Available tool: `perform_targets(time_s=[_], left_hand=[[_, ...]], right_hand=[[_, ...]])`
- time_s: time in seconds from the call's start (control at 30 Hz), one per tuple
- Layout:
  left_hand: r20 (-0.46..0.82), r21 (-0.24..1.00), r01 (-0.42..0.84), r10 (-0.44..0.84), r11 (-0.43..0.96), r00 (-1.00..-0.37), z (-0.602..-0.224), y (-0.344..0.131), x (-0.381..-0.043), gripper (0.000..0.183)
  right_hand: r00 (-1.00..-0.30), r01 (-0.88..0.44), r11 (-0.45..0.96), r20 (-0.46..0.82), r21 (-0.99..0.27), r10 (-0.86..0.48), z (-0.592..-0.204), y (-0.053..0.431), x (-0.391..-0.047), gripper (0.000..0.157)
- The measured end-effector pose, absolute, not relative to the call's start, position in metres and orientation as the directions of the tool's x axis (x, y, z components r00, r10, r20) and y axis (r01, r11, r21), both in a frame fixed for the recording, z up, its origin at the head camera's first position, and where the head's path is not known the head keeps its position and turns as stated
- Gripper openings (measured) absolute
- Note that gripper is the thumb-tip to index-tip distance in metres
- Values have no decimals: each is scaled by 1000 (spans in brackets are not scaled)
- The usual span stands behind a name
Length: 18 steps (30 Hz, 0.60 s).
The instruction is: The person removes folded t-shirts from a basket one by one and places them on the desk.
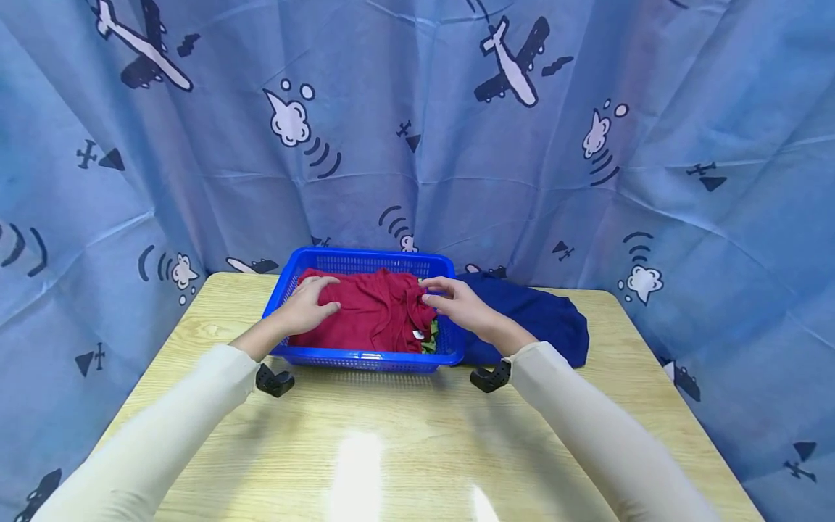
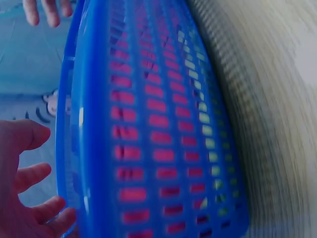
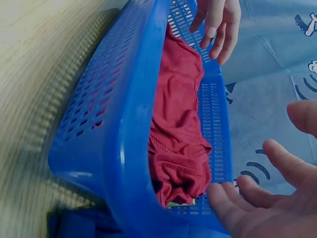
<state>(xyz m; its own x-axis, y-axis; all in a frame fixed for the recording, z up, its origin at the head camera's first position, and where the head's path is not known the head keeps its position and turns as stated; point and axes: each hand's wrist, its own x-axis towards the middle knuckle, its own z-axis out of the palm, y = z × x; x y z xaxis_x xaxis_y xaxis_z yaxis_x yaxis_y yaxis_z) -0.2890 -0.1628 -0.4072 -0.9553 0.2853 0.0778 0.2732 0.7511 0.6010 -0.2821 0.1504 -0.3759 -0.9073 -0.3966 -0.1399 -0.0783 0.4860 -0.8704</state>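
Find the red garment (image 1: 365,312) inside the blue basket (image 1: 368,357) on the desk (image 1: 417,420), lying loosely folded over something green (image 1: 430,339). See the left hand (image 1: 309,303) above the garment's left end and the right hand (image 1: 459,304) by the right end, both with wide, relaxed fingers, apparently holding nothing; cannot tell whether touching it. Judge it soft, limp, light and not fragile, likely to sag or unfold if lifted at one point, so best supported broadly beneath both ends, clear of the loose folds near the white tag (image 1: 418,334)
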Motion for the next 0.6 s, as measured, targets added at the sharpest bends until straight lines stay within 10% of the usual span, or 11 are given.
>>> perform_targets(time_s=[0.6], left_hand=[[-138, 534, 177, 292, 827, -947, -395, -182, -297, 60]], right_hand=[[-865, 77, 502, -308, -862, -397, -387, 131, -301, 57]])
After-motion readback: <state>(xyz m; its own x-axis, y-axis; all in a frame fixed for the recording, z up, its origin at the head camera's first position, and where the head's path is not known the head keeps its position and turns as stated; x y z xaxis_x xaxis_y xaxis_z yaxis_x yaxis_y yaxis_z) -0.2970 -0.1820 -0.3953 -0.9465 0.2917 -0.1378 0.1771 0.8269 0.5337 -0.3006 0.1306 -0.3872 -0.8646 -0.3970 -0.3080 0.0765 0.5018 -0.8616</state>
